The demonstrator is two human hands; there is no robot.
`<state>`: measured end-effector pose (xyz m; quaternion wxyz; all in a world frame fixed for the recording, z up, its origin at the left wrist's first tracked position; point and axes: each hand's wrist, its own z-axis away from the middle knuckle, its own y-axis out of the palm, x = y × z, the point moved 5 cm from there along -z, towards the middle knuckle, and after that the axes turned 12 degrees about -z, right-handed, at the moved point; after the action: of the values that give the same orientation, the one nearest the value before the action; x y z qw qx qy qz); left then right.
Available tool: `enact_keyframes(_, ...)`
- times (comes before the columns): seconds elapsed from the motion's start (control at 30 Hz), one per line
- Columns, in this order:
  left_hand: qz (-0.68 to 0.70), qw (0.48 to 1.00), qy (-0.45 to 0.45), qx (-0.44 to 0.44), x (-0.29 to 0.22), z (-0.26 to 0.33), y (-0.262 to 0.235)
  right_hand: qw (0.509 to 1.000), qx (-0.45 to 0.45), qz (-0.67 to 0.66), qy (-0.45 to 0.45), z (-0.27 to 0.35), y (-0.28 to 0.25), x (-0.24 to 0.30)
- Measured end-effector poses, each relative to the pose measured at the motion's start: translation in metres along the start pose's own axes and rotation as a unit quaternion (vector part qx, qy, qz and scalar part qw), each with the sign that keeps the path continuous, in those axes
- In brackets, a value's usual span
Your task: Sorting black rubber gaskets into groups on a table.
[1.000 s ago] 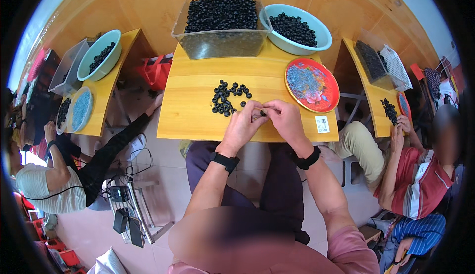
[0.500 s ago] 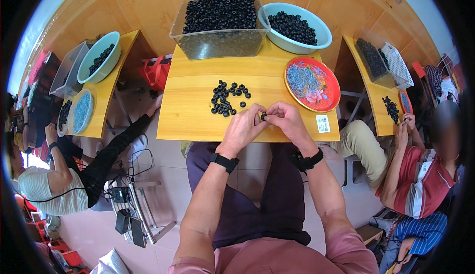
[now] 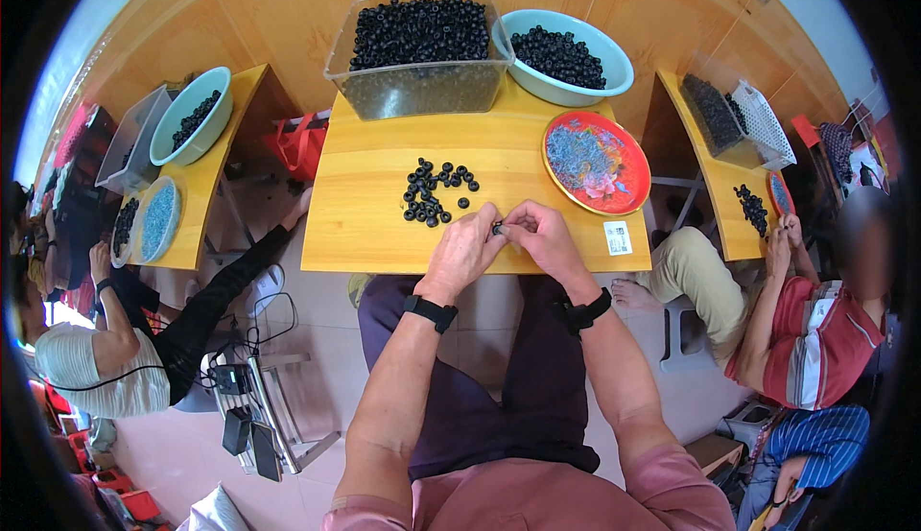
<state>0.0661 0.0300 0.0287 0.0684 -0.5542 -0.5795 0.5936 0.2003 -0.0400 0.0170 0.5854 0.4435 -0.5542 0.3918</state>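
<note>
Near the front edge of the yellow table (image 3: 384, 243), my two hands meet over a small round black part (image 3: 497, 229) with a hole in it. My left hand (image 3: 463, 251) pinches it from the left side. Thumb and forefinger of my right hand (image 3: 539, 236) are closed against its other side; whether they hold a tiny piece as well is too small to tell. Just beyond my left hand lies a loose cluster of similar black parts (image 3: 419, 191). To the right stands a red flowered tray (image 3: 625, 162) with a heap of small bluish-silver pieces (image 3: 578, 154).
At the table's back are a clear plastic bin (image 3: 413, 94) and a light-blue basin (image 3: 622, 72), both full of black parts. A white label (image 3: 618, 238) sits at the front right corner. People work at side tables left (image 3: 197, 214) and right (image 3: 705, 162).
The whole view has shifted slightly. Both hands stay together at the black part, with only a small shift of the fingers around it.
</note>
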Motion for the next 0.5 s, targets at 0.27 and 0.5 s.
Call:
enact_keyframes(0.27, 0.048, 0.998, -0.022, -0.020, 0.002, -0.005, -0.006, 0.998, -0.046, 0.011, -0.048, -0.003, 0.001, -0.005)
enact_keyframes(0.5, 0.044, 0.997, 0.011, -0.058, 0.002, -0.001, -0.006, 0.993, -0.070, 0.067, -0.060, 0.006, 0.006, 0.011)
